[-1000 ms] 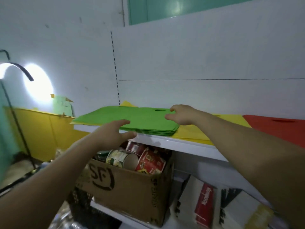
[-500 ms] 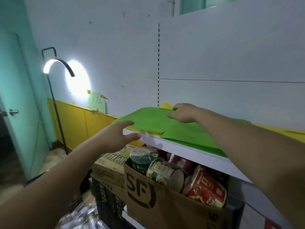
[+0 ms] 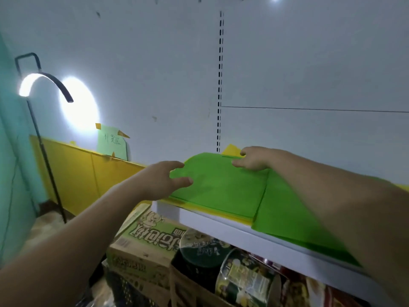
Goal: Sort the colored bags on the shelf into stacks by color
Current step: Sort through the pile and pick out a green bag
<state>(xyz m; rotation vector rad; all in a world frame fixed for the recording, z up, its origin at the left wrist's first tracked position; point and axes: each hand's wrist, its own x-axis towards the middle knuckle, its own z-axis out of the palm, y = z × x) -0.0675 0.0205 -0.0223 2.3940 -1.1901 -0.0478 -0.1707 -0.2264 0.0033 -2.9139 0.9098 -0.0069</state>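
Note:
A flat green bag (image 3: 221, 187) lies on top of a stack of yellow bags (image 3: 230, 214) at the left end of the white shelf (image 3: 221, 227). It overlaps a second pile of green bags (image 3: 287, 218) to its right. My left hand (image 3: 163, 180) is at the green bag's left edge, fingers spread, with the thumb lying on the bag. My right hand (image 3: 254, 159) rests on the bag's far edge with its fingers slightly bent. A yellow bag corner (image 3: 231, 149) pokes out behind it.
Under the shelf stand a green-printed carton (image 3: 150, 235), a brown box holding cup-noodle tubs (image 3: 243, 273) and a black crate (image 3: 132, 291). A lit arc floor lamp (image 3: 44, 85) stands at the left before a yellow wall panel (image 3: 88, 173).
The view has swung left and closer. The top green bag has slid left off the green pile onto the yellow bags, both hands moving with it.

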